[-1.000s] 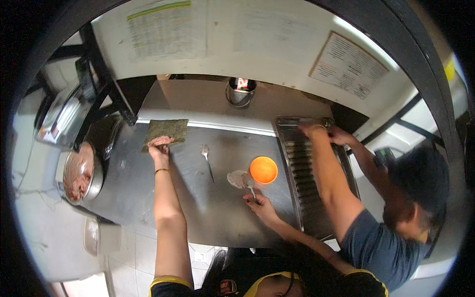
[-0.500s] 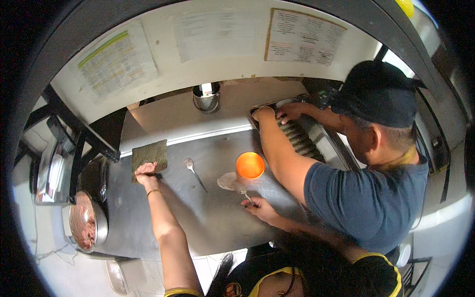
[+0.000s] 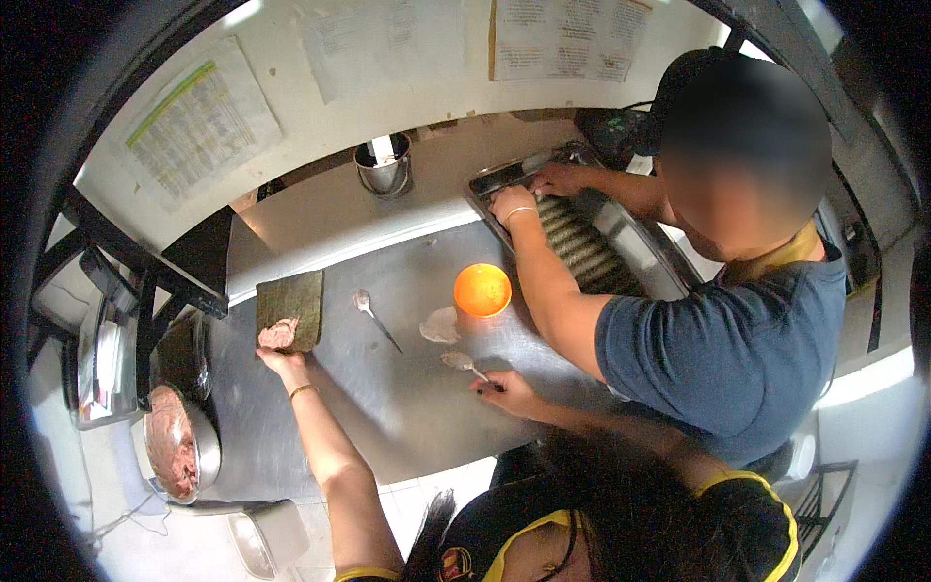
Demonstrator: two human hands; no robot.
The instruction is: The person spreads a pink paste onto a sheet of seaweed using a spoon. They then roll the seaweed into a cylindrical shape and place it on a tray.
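Just beyond the person's left hand (image 3: 282, 361), a mound of pinkish meat mixture (image 3: 279, 334) lay on a dark green seaweed sheet (image 3: 293, 296). That hand met the sheet's near edge, its fingers partly hidden; whether it gripped anything could not be told. Well to its right, the right hand (image 3: 512, 395) was closed around the handle of a spoon (image 3: 465, 363). Farther off, between the hands, a second spoon (image 3: 371, 316) rested on the steel worktop (image 3: 417, 407), and beyond the right hand stood an orange bowl (image 3: 482, 291).
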